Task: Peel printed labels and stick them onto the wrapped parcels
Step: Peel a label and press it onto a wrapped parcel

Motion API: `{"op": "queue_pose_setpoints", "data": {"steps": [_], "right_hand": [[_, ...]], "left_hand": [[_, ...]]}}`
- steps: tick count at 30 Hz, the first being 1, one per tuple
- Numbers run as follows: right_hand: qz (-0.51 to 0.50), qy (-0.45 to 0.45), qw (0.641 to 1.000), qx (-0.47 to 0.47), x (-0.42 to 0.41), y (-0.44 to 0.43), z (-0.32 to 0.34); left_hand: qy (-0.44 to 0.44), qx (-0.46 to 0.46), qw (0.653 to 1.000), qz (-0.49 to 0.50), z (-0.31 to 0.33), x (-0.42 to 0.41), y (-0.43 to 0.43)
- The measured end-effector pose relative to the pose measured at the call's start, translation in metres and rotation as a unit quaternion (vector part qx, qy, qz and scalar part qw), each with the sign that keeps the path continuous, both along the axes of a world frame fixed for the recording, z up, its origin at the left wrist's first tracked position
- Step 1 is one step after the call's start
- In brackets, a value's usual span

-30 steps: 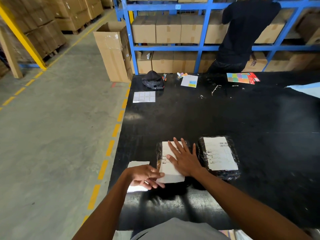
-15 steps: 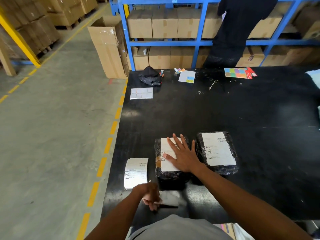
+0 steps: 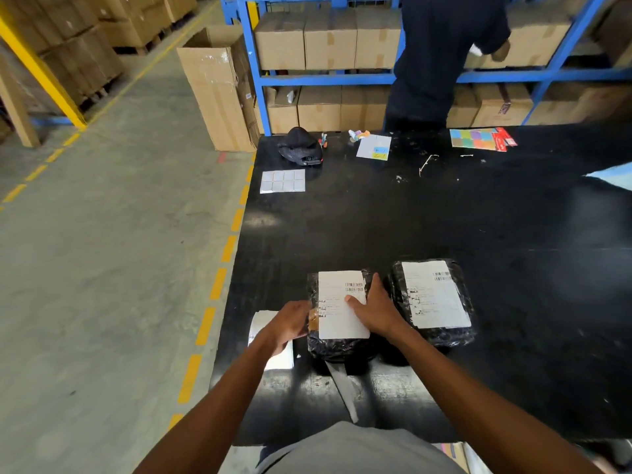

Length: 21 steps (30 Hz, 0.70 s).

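On table [image 3: 410, 217], hands flank a parcel [image 3: 337, 348].
Right hand [image 3: 376, 311] flat, thumb on label [image 3: 338, 319]; left hand [image 3: 290, 323] fingers hidden, grip unclear.

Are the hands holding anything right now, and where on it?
The left parcel: the left hand grips its left edge; the right hand lies against its right edge, thumb on the label.

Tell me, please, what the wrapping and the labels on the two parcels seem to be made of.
Left parcel: probably thin black plastic film, glossy and crinkled, with speckled highlights. Left label: matte white paper by its look, flat, printed with barcodes and text. Right parcel and right label look the same.
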State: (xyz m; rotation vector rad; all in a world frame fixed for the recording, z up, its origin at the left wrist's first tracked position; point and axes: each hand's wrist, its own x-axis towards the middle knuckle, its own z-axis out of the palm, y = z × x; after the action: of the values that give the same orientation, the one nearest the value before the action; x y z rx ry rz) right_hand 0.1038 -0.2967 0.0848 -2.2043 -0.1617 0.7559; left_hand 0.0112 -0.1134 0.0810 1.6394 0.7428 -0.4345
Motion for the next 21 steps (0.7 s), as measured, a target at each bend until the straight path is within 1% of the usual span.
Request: {"op": "queue_pose_setpoints", "data": {"steps": [1,3,5,9,14,18,21], "right_hand": [[0.0,0.006,1.0,-0.003,0.003,0.002,0.001],[0.01,0.016,0.999,-0.026,0.005,0.005,0.002],[0.02,0.008,0.999,-0.045,0.007,0.006,0.006],[0.027,-0.023,0.998,-0.059,0.028,0.012,0.019],[0.014,-0.048,0.998,-0.026,0.077,0.038,0.041],[0.003,-0.038,0.999,-0.01,0.117,0.062,0.043],[-0.012,-0.031,0.999,-0.018,0.146,0.081,0.032]], "left_hand": [[0.002,-0.002,1.0,-0.014,0.006,0.004,-0.006],[0.003,0.037,0.999,-0.033,0.009,0.011,-0.013],[0.005,0.06,0.998,-0.031,0.01,0.015,-0.012],[0.002,0.04,0.999,-0.031,0.023,0.033,0.0],[-0.032,0.041,0.999,0.004,0.037,0.084,0.021],[-0.031,0.054,0.998,0.032,0.027,0.132,0.04],[-0.007,0.045,0.998,0.037,0.002,0.162,0.055]]}}
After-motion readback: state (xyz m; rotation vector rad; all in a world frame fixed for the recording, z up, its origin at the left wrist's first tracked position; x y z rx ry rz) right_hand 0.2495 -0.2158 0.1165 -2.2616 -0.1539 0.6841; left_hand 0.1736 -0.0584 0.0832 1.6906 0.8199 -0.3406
